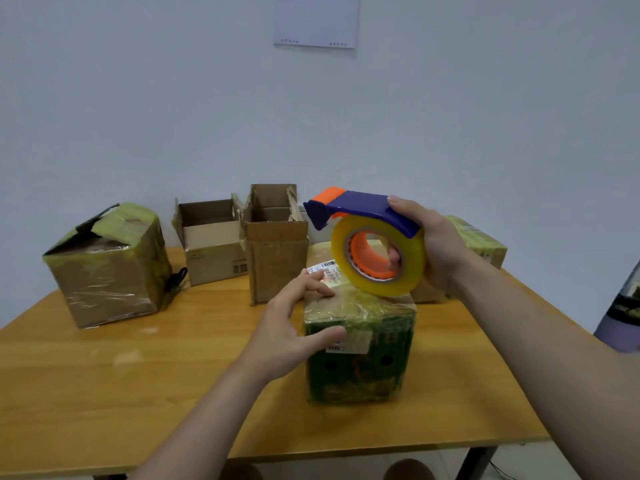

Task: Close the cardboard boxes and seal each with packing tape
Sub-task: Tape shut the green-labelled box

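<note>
A small tape-wrapped box [360, 344] with a green front stands closed near the table's front. My left hand [294, 327] holds its left top corner, fingers on the lid and thumb on the front face. My right hand [433, 244] grips a blue and orange tape dispenser [367, 233] with a yellowish tape roll, whose lower rim touches the back of the box top. Two open brown boxes [211, 237] [277, 244] stand behind with flaps up.
A taped box [110, 268] with a torn top sits at the left of the wooden table [138, 375]. Another taped box [481, 244] shows behind my right wrist. A black object [178, 277] lies beside the left box. A purple object [623, 313] is at the right edge.
</note>
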